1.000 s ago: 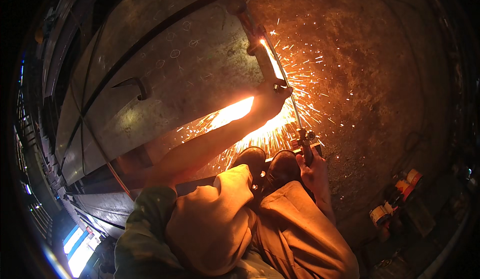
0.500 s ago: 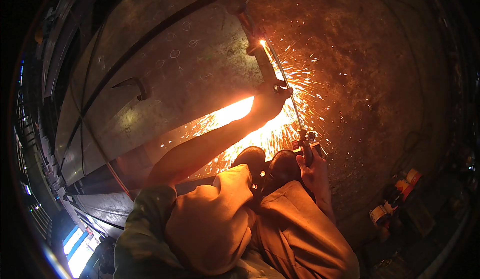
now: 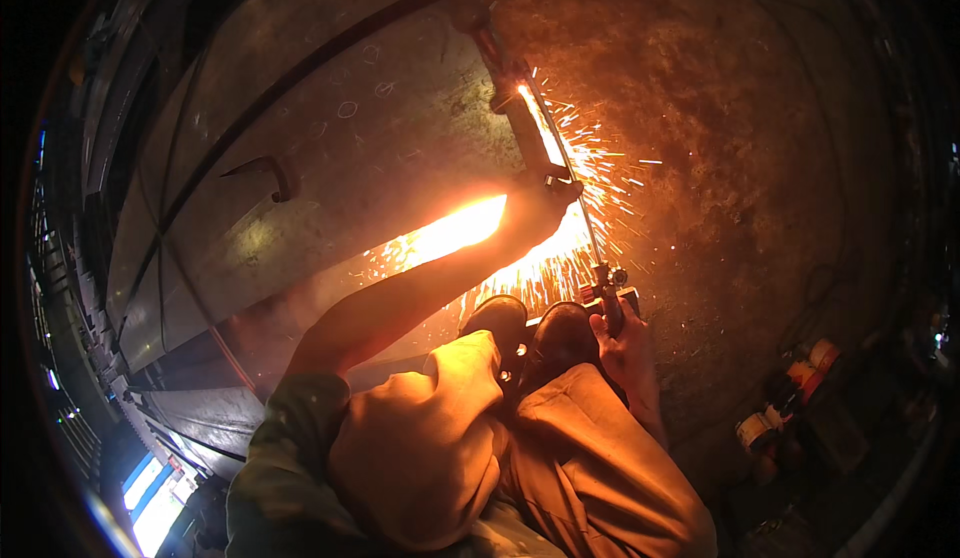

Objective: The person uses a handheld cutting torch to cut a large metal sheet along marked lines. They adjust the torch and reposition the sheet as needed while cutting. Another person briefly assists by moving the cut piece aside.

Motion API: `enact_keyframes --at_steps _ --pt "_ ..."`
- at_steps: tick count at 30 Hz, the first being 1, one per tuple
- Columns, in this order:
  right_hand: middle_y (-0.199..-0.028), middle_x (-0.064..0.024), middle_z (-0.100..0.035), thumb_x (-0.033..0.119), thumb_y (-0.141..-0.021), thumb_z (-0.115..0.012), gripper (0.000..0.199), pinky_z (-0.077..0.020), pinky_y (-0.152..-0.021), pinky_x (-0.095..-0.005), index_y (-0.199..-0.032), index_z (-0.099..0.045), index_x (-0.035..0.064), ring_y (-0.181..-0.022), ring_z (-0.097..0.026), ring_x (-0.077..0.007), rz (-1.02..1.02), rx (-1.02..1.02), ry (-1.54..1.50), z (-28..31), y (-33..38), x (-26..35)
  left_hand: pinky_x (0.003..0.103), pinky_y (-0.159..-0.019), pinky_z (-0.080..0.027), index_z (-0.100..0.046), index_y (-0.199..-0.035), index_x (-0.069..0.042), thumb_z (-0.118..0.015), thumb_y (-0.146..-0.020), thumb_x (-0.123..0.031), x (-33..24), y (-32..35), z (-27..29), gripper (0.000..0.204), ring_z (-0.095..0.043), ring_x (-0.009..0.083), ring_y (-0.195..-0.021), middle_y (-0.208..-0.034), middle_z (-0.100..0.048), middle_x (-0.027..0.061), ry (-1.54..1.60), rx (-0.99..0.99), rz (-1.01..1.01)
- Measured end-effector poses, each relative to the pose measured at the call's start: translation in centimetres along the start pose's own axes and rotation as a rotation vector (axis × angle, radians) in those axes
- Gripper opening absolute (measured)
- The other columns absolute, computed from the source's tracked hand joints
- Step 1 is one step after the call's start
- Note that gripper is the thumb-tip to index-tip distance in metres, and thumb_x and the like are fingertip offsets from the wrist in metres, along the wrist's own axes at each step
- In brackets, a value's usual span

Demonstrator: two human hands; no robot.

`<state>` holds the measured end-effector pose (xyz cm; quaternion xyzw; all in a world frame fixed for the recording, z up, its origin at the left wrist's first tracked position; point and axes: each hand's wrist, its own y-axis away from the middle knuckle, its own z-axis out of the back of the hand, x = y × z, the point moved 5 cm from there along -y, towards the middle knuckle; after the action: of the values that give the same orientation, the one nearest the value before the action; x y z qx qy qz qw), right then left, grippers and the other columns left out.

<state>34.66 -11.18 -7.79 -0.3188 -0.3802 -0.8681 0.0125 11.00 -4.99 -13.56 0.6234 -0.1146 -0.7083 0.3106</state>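
Observation:
A long cutting torch runs from near my feet to the far edge of the metal work, its tip at a bright glowing spot. My right hand is wrapped round its handle, by the valves. Farther up, my left hand is closed about the torch's thin tube, beside a steel bar. The left fingers are dark against the glare, so their exact grip is hard to see. Sparks pour out under my left forearm. A glowing line shows between the bar and the tube.
A large steel plate with chalk circles spreads to the left, a bent metal hook lying on it. My boots are close to the sparks. Orange and white objects sit at the lower right. Hoses or cables cross the left side.
The glowing line by the tip has grown longer and brighter. My right hand and the torch handle have shifted slightly left; my left hand has barely moved.

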Motion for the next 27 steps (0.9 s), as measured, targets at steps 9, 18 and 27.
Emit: enact_keyframes --at_steps 9,18,27 --pt "-0.079 -0.0189 -0.067 0.022 -0.094 -0.068 0.024 -0.0506 -0.065 -0.0424 -0.109 -0.061 0.0038 -0.076 -0.069 -0.0388 -0.039 0.029 -0.028 0.0 0.3 0.4 0.033 -0.056 -0.049 -0.064 -0.112 0.006 -0.073 -0.091 -0.028 -0.1 0.3 0.0 0.041 -0.061 0.0158 -0.063 -0.083 -0.068 0.0118 0.014 -0.005 -0.055" --pt "-0.087 -0.0186 -0.068 0.021 -0.094 -0.068 0.024 -0.0513 -0.070 -0.0429 -0.112 -0.061 0.0052 -0.081 -0.069 -0.0385 0.039 -0.026 -0.135 0.5 0.9 0.7 0.035 -0.062 -0.052 -0.066 -0.111 0.004 -0.074 -0.091 -0.029 -0.2 0.0 -0.3 0.040 -0.064 0.0187 -0.070 -0.082 -0.068 0.0135 -0.135 -0.013 -0.157" --pt "-0.087 -0.0196 -0.070 0.021 -0.094 -0.070 0.025 -0.0517 -0.071 -0.0415 -0.110 -0.062 0.0042 -0.083 -0.071 -0.0337 0.011 -0.035 -0.055 0.3 0.9 -0.2 0.036 -0.063 -0.051 -0.067 -0.110 0.005 -0.073 -0.091 -0.028 -1.2 0.9 0.0 0.039 -0.064 0.0197 -0.069 -0.085 -0.069 0.0144 -0.055 0.013 -0.040"
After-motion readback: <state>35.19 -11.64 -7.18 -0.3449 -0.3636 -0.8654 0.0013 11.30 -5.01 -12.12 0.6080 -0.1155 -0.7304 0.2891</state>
